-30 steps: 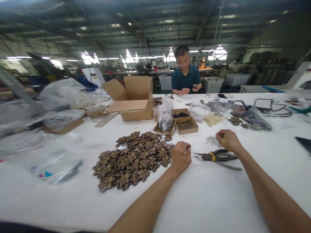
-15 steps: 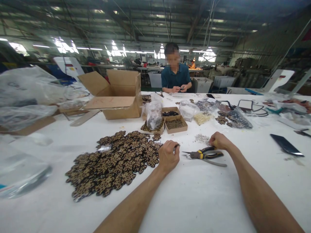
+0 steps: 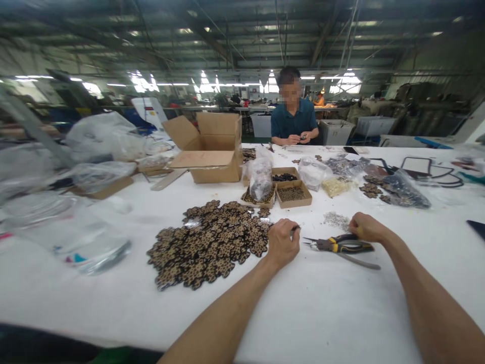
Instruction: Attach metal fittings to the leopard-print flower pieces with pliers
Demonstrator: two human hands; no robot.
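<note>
My left hand (image 3: 283, 243) is closed on a small dark piece at its fingertips, just right of a spread pile of leopard-patterned flower-shaped pieces (image 3: 212, 242). My right hand (image 3: 366, 226) has its fingers pressed together at the upper handle of the pliers (image 3: 333, 244); whether it grips them or something tiny is hidden. The pliers have yellow and black grips and lie with their jaws pointing left, toward my left hand. Tiny metal bits (image 3: 335, 220) are scattered just left of my right hand.
An open cardboard box (image 3: 214, 169) stands behind the pile. Small boxes of parts (image 3: 293, 203) and plastic bags (image 3: 313, 172) sit mid-table. Large clear bags (image 3: 91, 242) lie at left, a dark phone (image 3: 476, 228) at far right. A person (image 3: 293, 119) works across the table.
The view has turned left, so everything appears further right. My hands keep nearly the same poses beside the pile and pliers.
</note>
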